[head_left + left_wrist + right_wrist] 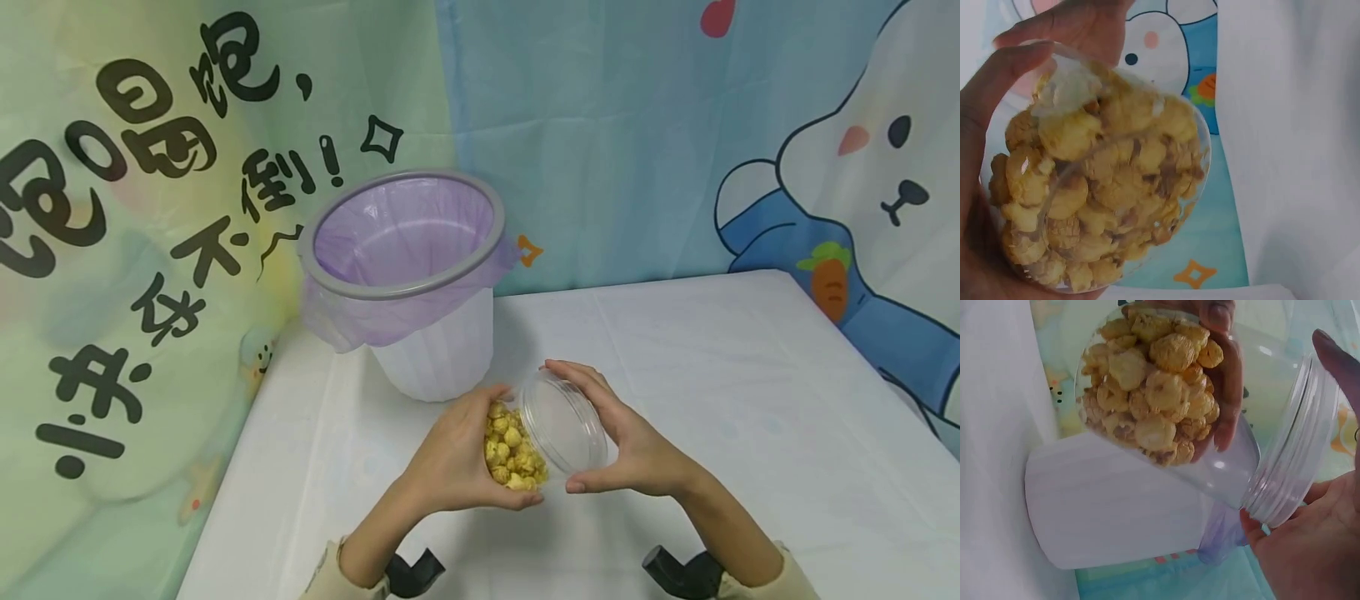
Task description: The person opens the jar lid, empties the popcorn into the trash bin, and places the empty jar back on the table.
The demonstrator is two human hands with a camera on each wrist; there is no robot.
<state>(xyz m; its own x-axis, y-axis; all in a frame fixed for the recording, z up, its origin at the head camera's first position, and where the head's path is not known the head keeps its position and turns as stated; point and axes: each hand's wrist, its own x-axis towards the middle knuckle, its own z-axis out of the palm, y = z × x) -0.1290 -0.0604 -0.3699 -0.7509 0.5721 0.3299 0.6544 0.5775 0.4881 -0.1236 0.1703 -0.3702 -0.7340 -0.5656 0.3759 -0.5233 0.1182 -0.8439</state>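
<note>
A clear plastic jar of caramel-coloured popcorn is held tilted above the white cloth, in front of the bin. My left hand grips its body near the base, thumb below and fingers above. At the jar's other end, the fingers and thumb of my right hand span the clear screw lid. That lid sits on the jar's mouth in the right wrist view. The popcorn lies toward the base, leaving bare wall near the neck. Popcorn fills most of the left wrist view.
Behind the hands stands a white bin with a grey rim and a purple liner bag folded over its edge. White cloth covers the table. Printed curtains hang along the back and left.
</note>
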